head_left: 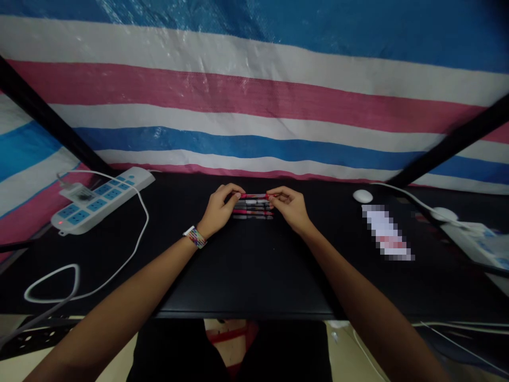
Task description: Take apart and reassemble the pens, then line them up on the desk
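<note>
Between my two hands a red pen lies crosswise at the far side of a row of pens. My left hand pinches its left end with thumb and finger. At the other end, the fingers of my right hand close on the pen's right tip. Just nearer to me are a grey and white pen, another red pen and a clear dark pen, all roughly parallel on the black table. My fingers partly cover the ends of the row.
On the left stands a white power strip with a plug in it; a white cable loops over the table. A white mouse and a blurred-out flat item lie at right. A striped sheet hangs behind the table.
</note>
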The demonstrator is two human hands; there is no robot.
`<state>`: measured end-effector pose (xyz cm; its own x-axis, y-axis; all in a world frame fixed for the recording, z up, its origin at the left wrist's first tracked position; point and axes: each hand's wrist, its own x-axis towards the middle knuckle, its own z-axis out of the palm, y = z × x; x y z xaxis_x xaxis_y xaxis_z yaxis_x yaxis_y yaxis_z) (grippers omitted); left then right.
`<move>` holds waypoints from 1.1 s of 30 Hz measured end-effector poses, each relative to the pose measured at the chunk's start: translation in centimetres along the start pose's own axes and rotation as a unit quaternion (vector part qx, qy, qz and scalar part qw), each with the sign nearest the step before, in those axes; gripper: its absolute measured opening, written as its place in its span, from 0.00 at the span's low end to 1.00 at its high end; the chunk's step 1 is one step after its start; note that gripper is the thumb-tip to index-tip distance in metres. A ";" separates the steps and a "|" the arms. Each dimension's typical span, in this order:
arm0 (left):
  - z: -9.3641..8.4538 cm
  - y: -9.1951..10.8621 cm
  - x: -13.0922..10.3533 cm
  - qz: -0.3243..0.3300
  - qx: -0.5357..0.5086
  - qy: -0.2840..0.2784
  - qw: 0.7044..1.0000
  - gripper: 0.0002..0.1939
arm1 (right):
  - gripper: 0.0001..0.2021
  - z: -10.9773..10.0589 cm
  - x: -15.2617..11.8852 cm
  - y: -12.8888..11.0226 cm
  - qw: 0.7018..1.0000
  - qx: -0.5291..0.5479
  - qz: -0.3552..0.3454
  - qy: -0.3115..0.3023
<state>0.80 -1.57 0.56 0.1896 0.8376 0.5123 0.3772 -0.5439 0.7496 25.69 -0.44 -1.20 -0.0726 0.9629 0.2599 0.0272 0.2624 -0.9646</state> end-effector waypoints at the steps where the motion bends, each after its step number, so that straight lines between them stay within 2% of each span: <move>1: 0.0 0.0 0.0 -0.006 -0.010 0.000 1.000 0.08 | 0.13 0.0 0.0 0.0 1.000 0.000 -0.002 -0.001; 5: 0.0 0.2 0.0 -0.028 -0.029 0.008 0.999 0.08 | 0.14 0.1 -0.1 0.0 1.000 -0.003 0.002 -0.007; 15: 0.0 0.1 -0.1 -0.029 -0.049 0.000 0.998 0.09 | 0.14 0.4 -0.1 -0.2 1.000 0.013 0.003 -0.008; 20: 0.3 -0.4 0.0 -0.075 -0.086 0.014 0.993 0.12 | 0.14 0.6 -0.5 -0.4 1.000 0.002 -0.005 -0.012; 23: 0.4 -0.5 0.1 -0.085 -0.115 0.031 0.989 0.09 | 0.14 0.6 -0.5 -0.5 1.000 0.004 -0.010 -0.018; 29: 0.4 -0.7 0.2 -0.076 -0.125 0.039 0.989 0.08 | 0.15 0.1 0.2 0.0 0.998 0.046 0.004 0.034; 33: 0.3 -0.8 0.3 -0.080 -0.107 0.035 0.990 0.08 | 0.16 -0.1 0.2 0.0 0.997 0.069 0.021 0.038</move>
<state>0.84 -0.90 -0.02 0.0772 0.9127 0.4012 0.1951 -0.4085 0.8917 25.80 -0.20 -1.12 0.0009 0.9762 0.2167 -0.1098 0.2155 -0.9703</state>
